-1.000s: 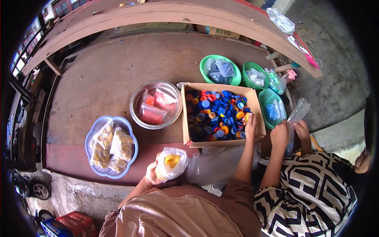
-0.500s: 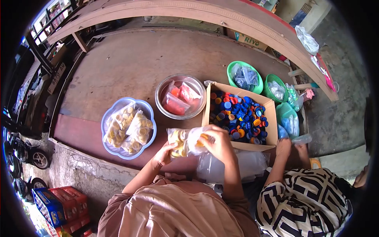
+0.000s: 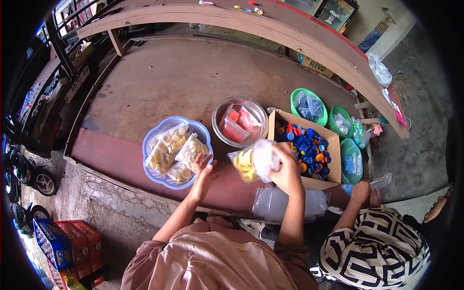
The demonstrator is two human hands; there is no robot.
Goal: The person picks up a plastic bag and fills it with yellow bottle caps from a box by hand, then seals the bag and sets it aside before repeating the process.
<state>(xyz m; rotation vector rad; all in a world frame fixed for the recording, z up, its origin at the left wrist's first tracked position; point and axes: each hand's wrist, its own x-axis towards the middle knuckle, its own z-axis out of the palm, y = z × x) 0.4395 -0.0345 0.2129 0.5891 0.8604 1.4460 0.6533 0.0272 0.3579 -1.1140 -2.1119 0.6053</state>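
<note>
My right hand is closed around the gathered top of a clear plastic bag of yellow bottle caps, held tilted over the table edge. My left hand is off the bag, fingers apart, beside the right rim of a light-blue plastic basket. Inside that basket lie several clear bags of pale yellow caps. Behind the held bag stands a metal bowl with bags of red caps. A cardboard box of loose blue, red and orange caps is right of it.
Flat clear plastic bags lie at the table's front edge. Green baskets with bagged caps stand beyond the box. At right, a co-worker in a patterned top handles a clear bag. Drink crates stand on the floor at left.
My left hand has let go of the bag and opened near the basket. My right hand still holds the bag by its top. The view has shifted somewhat.
</note>
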